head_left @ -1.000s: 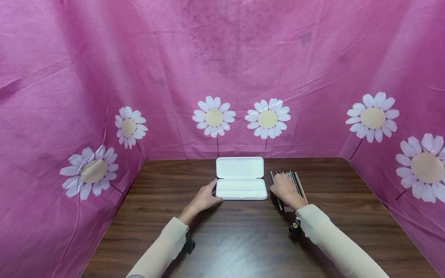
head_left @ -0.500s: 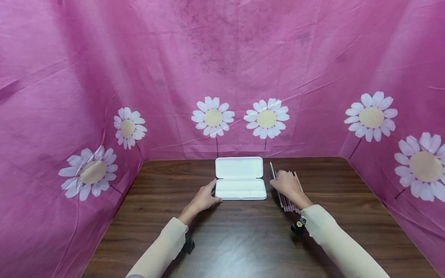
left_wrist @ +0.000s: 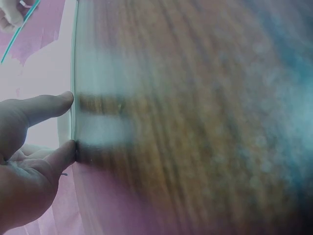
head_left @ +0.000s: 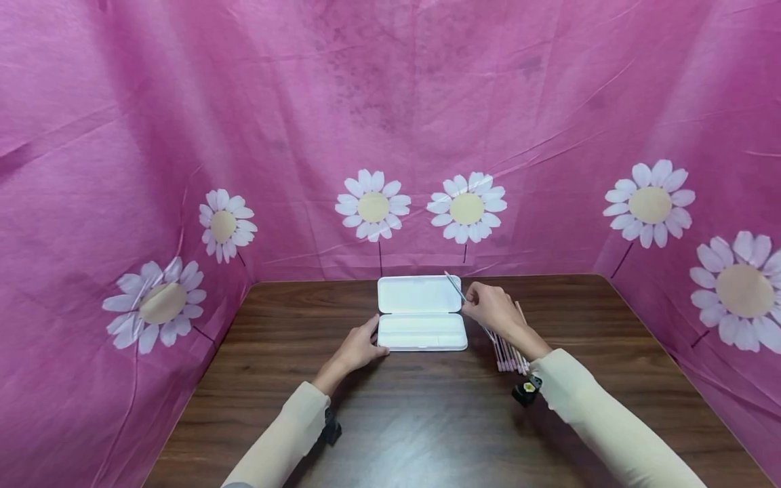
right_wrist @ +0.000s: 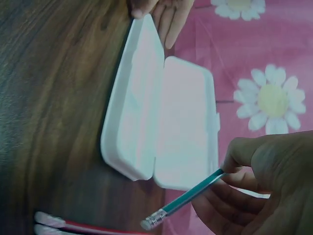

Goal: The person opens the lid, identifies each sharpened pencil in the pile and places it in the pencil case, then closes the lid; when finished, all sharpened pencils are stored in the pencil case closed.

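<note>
A white pencil case lies with its lid up on the table, nothing visible inside its tray. My left hand holds the case's left end, thumb at the near corner and fingers along the side. A green pencil with a metal band and eraser is pinched between the thumb and fingers of my right hand. It is held aslant, one end over the right part of the lid in the head view. Under the right hand lie several pencils side by side, partly covered by it.
The brown wooden table ends at the back against a pink cloth printed with daisies. The cloth also hangs along the left and right sides.
The right hand has picked the green pencil from the row and moved it left, turning it toward the case. The left hand stays on the case.
</note>
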`<state>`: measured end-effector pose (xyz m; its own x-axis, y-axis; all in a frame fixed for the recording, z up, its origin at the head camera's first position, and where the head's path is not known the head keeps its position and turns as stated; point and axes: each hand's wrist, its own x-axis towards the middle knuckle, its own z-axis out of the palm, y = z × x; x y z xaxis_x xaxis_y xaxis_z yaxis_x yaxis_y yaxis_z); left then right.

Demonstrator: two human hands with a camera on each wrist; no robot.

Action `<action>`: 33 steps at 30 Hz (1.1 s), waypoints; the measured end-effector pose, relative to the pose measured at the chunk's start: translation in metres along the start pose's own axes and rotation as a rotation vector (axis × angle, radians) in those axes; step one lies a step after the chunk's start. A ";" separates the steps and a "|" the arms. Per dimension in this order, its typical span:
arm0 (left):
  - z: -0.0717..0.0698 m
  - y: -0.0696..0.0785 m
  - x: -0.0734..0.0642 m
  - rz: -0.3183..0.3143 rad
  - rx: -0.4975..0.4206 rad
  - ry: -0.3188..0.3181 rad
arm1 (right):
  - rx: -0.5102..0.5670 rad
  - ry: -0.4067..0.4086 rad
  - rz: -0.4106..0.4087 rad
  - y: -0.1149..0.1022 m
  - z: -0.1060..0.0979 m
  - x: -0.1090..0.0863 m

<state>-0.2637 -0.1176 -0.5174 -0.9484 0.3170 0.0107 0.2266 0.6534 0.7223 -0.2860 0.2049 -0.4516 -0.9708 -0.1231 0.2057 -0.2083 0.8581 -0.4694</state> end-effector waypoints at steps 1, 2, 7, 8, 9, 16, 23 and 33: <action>0.000 0.000 0.000 0.002 0.006 0.002 | -0.002 -0.005 -0.017 -0.003 -0.001 0.001; 0.000 -0.001 0.000 0.005 0.013 0.005 | 0.000 -0.010 -0.035 -0.007 -0.001 0.003; 0.000 -0.001 0.000 0.014 0.020 0.015 | -0.028 -0.034 -0.132 -0.022 -0.002 0.010; 0.000 -0.001 0.000 0.013 0.016 0.014 | -0.032 -0.048 -0.145 -0.025 -0.001 0.012; 0.000 -0.001 0.000 0.013 0.017 0.014 | -0.039 -0.062 -0.160 -0.028 -0.001 0.013; -0.001 0.000 -0.001 0.005 0.026 0.011 | -0.131 -0.125 -0.317 -0.048 0.008 0.023; -0.001 0.000 -0.001 -0.005 -0.005 0.000 | -0.216 -0.173 -0.420 -0.060 0.028 0.034; 0.000 -0.001 -0.001 0.010 0.000 0.004 | -0.248 -0.287 -0.360 -0.063 0.058 0.042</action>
<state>-0.2633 -0.1189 -0.5179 -0.9470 0.3205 0.0208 0.2359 0.6500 0.7224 -0.3204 0.1163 -0.4631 -0.8435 -0.5340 0.0569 -0.5344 0.8241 -0.1877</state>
